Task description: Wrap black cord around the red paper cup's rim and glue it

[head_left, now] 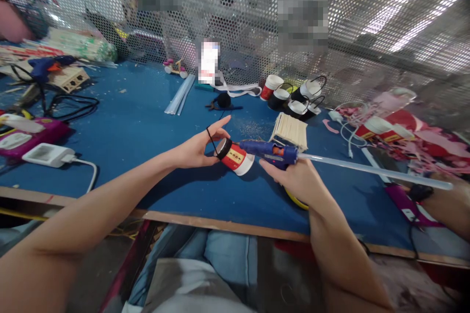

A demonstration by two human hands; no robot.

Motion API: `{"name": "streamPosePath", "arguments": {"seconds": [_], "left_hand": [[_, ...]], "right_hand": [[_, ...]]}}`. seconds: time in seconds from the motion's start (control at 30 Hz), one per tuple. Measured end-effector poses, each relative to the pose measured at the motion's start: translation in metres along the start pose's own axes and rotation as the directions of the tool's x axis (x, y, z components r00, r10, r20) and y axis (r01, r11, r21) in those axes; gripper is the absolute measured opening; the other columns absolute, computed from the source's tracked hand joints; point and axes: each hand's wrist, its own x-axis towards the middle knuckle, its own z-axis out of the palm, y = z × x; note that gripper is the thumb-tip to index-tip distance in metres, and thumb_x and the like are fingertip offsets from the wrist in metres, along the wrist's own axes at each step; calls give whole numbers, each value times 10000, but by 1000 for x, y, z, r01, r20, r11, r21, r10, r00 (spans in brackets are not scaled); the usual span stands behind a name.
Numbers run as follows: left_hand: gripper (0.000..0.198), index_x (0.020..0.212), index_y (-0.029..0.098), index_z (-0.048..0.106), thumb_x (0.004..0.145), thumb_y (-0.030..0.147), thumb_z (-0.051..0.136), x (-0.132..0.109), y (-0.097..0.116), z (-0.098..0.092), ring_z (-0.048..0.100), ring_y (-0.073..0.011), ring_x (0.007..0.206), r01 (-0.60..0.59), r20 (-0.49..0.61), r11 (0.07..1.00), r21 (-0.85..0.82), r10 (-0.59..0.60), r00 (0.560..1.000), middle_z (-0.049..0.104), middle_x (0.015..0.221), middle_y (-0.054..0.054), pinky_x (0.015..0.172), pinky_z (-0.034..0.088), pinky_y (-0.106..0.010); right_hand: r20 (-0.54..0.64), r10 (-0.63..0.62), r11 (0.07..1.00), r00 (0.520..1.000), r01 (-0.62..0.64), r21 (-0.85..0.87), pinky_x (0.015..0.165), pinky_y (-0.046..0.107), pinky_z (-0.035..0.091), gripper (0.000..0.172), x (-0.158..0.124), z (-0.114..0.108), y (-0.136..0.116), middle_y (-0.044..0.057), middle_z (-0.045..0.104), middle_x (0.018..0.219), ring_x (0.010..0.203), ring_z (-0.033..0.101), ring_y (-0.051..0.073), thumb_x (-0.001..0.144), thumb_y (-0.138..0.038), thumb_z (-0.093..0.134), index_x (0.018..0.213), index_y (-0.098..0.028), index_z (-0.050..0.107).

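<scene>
My left hand (207, 145) grips a small red and white paper cup (235, 157) by its black-banded end, fingers and thumb around it. The cup lies tilted on its side above the table, and a thin black cord handle loops up beside my fingers. In my right hand (299, 176) is a blue hot glue gun (271, 152), its nozzle pointing left at the cup's upper side. Whether the tip touches the cup I cannot tell. A long translucent glue stick (370, 168) sticks out of the gun's back to the right.
Finished-looking cups with black handles (281, 98) stand at the back, behind a bundle of wooden sticks (290, 131). Spare glue sticks (179, 95) lie near the perforated metal screen (242, 24). Purple power strips (411, 208) and cables flank both sides. Another person's arm (453, 200) rests at right.
</scene>
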Motion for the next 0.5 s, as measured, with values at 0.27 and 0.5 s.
{"name": "streamPosePath", "arguments": {"seconds": [0.27,0.5], "left_hand": [[1031,1490,337,62,685,41,634,-1,2,0,512,-244,1196,8,21,1000,13,-8,1000,495,1224,-74,1114,329,-513],[1011,1488,343,72,703,74,648,0,3,0,504,-243,1195,-5,20,1000,27,4,1000,494,1221,-76,1119,314,-508]], "right_hand": [[24,31,998,999,-32,46,627,304,540,138,-3,1,1,39,719,778,710,676,202,811,-307,578,845,-200,658],[19,44,999,999,-44,24,662,307,535,153,1,3,2,46,722,794,748,683,211,814,-304,573,863,-195,670]]}}
